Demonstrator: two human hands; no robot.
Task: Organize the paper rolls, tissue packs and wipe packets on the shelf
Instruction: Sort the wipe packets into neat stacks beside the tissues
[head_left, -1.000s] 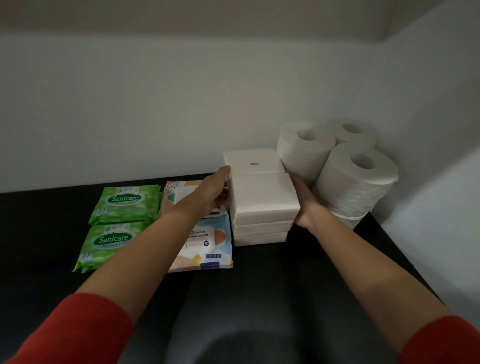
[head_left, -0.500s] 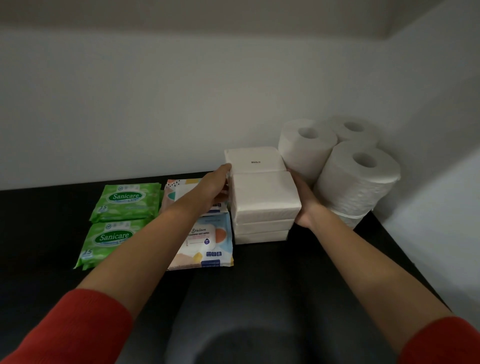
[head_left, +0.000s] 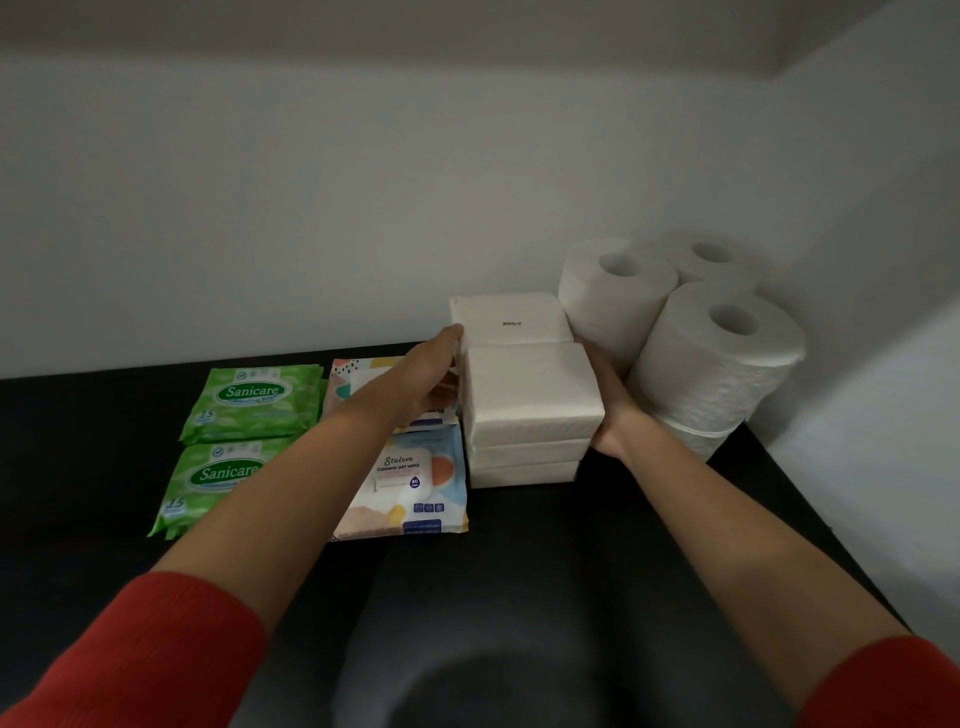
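1. The top white plastic-wrapped tissue pack (head_left: 532, 395) lies on the front stack of three, near the back right corner of the black shelf (head_left: 545, 561). Its long axis runs left to right, roughly along the back edge.
2. The left hand (head_left: 431, 366) presses its left end with fingers mostly straight. The right hand (head_left: 605, 410) lies against the right end, but its fingers are hidden behind the pack, so I cannot tell their curl. The pack sits between both hands, equally near each.
3. Judgement: the pack overhangs rightward, so squaring it needs a small leftward nudge.
4. Writing:
   - Rear white tissue pack (head_left: 511, 317): small dark print, illegible.
   - Green wipe packets (head_left: 254, 400): "Sanicare", "15".
   - Pastel wipe pack (head_left: 410, 478): "Stalove CLEANING WET WIPES", "80".
5. The white paper rolls (head_left: 717, 358) stand in the corner, just beside the right hand.
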